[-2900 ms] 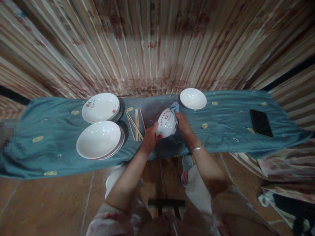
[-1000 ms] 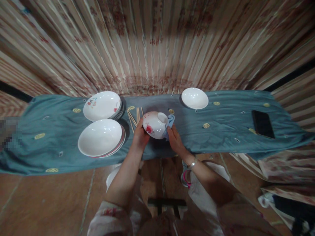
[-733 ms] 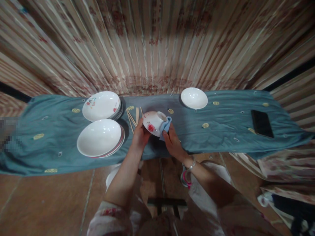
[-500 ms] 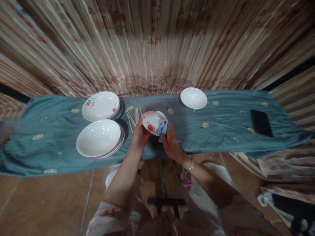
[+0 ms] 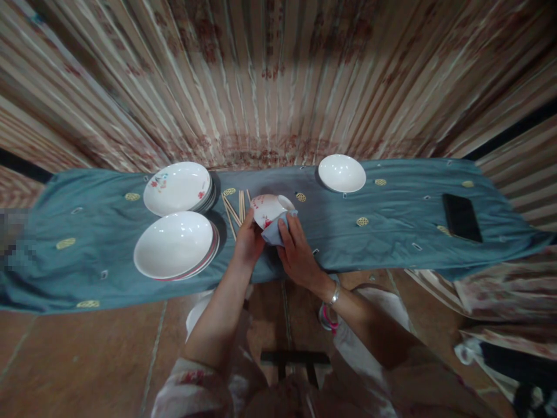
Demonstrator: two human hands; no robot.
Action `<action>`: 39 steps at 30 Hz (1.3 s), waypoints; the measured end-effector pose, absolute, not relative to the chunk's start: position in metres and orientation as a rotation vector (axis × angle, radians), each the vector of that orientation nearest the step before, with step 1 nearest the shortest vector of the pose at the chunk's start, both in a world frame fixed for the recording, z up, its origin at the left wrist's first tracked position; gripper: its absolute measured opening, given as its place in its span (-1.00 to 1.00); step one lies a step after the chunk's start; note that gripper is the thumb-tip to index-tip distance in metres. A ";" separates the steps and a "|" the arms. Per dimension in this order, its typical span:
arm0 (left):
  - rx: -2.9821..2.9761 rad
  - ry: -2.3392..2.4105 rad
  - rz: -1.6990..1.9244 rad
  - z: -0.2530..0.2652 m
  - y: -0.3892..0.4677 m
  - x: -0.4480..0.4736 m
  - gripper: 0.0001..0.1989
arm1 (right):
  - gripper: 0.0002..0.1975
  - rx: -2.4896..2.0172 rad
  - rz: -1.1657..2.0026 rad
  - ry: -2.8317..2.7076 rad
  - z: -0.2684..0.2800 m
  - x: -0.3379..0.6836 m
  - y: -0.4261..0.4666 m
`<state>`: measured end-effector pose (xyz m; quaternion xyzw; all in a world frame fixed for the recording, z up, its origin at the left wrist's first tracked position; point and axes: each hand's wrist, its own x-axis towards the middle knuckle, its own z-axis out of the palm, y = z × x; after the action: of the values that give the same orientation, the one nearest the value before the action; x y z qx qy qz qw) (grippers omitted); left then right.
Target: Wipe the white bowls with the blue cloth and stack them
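White, the bowl (image 5: 266,208) lies tilted between both hands, the left hand (image 5: 249,241) gripping its rim end with fingers mostly hidden, while its foot (image 5: 286,203) points away just beyond the right hand (image 5: 299,255), whose fingers, close together, press the cloth (image 5: 273,234) to its near side.

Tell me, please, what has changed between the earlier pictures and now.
The flower-patterned bowl has shifted leftward and been turned in the left hand. The right hand has brought the blue cloth from the bowl's right side round to its near side. Neither was let go. The plate stack, bowl stack, lone white bowl and black device stayed put.
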<state>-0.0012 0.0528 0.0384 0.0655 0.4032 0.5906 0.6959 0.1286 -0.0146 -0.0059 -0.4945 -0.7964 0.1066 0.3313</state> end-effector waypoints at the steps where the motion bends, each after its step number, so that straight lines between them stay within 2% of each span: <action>1: 0.158 0.897 1.314 0.039 0.052 0.000 -0.64 | -0.29 -1.284 0.262 -2.097 -0.005 0.128 -0.014; 16: 0.463 0.939 1.260 0.033 0.040 0.003 -0.71 | -0.39 -1.288 0.140 -2.220 0.013 0.134 -0.010; 22: 0.655 0.939 1.277 0.022 0.037 0.000 -0.85 | -0.43 -1.308 0.057 -2.211 0.018 0.137 -0.009; 29: 0.726 0.901 1.261 0.029 0.034 0.008 -0.76 | -0.45 -1.303 -0.042 -2.196 0.022 0.142 -0.005; 35: 0.673 0.878 1.230 0.031 0.033 0.015 -0.63 | -0.46 -1.316 0.000 -2.150 0.025 0.147 0.001; 39: 0.731 0.902 1.188 0.028 0.032 0.015 -0.63 | -0.44 -1.302 0.026 -2.088 0.026 0.151 0.005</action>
<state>0.0149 0.0320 0.0281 0.3247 0.4008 0.5282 0.6745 0.1514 0.0053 0.0257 -0.4986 -0.7999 0.0098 0.3340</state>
